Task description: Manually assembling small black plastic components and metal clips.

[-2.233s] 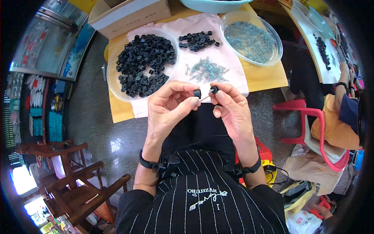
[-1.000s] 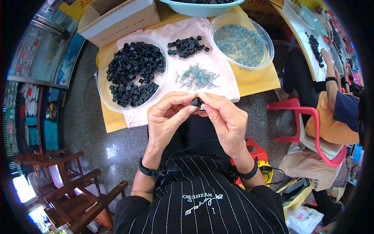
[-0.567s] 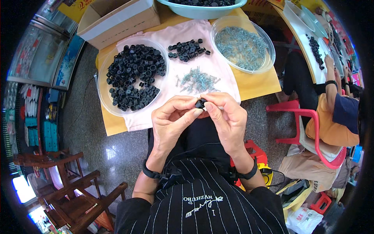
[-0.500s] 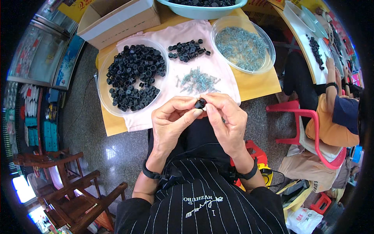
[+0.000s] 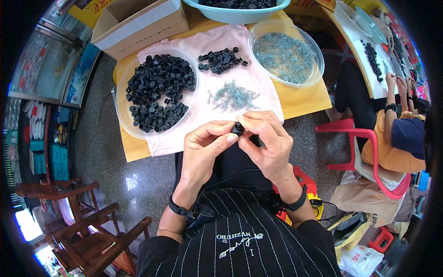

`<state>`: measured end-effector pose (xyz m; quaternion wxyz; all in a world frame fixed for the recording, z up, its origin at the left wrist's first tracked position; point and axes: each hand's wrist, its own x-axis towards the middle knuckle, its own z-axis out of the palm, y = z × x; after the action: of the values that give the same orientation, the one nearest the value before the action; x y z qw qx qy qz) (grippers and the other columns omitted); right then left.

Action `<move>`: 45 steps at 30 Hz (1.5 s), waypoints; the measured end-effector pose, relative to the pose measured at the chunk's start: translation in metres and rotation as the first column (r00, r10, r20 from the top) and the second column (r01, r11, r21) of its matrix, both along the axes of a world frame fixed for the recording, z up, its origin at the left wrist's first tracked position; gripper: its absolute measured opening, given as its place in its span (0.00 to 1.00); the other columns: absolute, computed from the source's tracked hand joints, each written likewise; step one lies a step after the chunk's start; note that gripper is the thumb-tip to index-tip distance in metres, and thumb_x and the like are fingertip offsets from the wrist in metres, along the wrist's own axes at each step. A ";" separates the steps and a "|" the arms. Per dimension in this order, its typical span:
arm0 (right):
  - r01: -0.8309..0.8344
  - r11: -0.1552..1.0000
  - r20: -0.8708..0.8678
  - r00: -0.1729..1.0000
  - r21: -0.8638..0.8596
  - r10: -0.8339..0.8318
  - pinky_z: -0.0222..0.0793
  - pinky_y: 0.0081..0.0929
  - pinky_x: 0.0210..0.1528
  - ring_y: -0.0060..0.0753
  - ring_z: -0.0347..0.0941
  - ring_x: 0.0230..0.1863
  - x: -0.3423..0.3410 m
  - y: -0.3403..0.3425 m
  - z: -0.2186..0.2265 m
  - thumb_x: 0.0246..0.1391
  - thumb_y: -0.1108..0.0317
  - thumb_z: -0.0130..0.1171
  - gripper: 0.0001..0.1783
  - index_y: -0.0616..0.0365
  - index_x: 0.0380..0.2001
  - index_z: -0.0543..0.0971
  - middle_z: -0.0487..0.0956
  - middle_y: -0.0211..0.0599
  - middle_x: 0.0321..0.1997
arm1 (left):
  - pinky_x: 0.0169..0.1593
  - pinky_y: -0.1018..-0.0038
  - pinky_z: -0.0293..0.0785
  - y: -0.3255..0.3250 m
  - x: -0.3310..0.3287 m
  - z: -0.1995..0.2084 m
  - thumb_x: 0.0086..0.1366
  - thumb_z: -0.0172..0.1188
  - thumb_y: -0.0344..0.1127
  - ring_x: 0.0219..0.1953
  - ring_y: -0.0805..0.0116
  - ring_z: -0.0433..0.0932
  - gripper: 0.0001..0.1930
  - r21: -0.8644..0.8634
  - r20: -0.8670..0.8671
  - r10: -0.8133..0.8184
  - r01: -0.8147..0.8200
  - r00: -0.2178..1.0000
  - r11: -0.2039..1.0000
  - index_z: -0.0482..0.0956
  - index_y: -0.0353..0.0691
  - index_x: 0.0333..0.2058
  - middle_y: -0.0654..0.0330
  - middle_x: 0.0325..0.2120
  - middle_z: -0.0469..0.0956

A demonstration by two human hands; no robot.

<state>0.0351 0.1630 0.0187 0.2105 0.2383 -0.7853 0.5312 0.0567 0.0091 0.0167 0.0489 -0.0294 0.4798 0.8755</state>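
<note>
Between my fingertips, just off the table's near edge, is a small black plastic cap (image 5: 237,129). My left hand (image 5: 206,147) pinches it with thumb and forefinger from the left. From the right, the fingers of my right hand (image 5: 267,141) close around it too. Just beyond lie a loose pile of silvery screws (image 5: 234,96) and a small heap of black plastic parts (image 5: 221,61) on a pink cloth (image 5: 203,41). A clear round tray (image 5: 121,111) on the left holds many black caps. The clear round tub (image 5: 321,69) on the right holds more screws.
A cardboard box (image 5: 143,32) and a light blue basin (image 5: 237,15) of black parts stand at the table's far side. To the right, another person (image 5: 397,124) sits by a red plastic chair (image 5: 374,138) at a second table. Wooden chairs (image 5: 87,226) stand at lower left.
The black cap has turned between my fingers and come slightly nearer to me. My right fingers have shifted around it. The other person's hands have moved at the second table.
</note>
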 end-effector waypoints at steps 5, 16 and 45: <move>-0.002 1.000 -0.059 0.998 0.030 0.003 0.74 0.30 0.40 0.42 0.76 0.40 -0.001 0.000 0.003 0.35 0.82 0.66 0.20 0.62 0.38 0.79 0.79 0.41 0.38 | 0.50 0.75 0.74 0.005 0.005 -0.007 0.57 0.63 0.19 0.43 0.70 0.78 0.09 0.046 -0.010 0.047 -0.047 0.999 0.998 0.81 0.35 0.37 0.55 0.41 0.79; 0.046 0.998 -0.026 0.999 0.031 -0.045 0.73 0.29 0.35 0.40 0.75 0.35 0.004 -0.006 0.000 0.38 0.82 0.65 0.16 0.62 0.35 0.77 0.78 0.41 0.36 | 0.49 0.77 0.74 0.013 0.009 -0.009 0.58 0.62 0.20 0.42 0.73 0.77 0.08 0.066 0.043 0.131 -0.134 0.990 0.989 0.81 0.34 0.38 0.57 0.39 0.80; 0.230 0.910 -0.144 0.971 0.345 -0.191 0.72 0.18 0.31 0.20 0.75 0.36 -0.180 0.004 0.049 0.55 0.68 0.59 0.16 0.56 0.48 0.78 0.79 0.32 0.44 | 0.42 0.68 0.68 -0.106 -0.056 -0.004 0.51 0.65 0.27 0.38 0.59 0.70 0.06 -0.924 -0.382 0.070 -0.380 0.922 -0.039 0.81 0.35 0.28 0.57 0.30 0.75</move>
<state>-0.1450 0.1673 0.0678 0.2611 0.2148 -0.8777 0.3395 0.0010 -0.0967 0.0123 -0.1841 -0.0368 0.9433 0.2739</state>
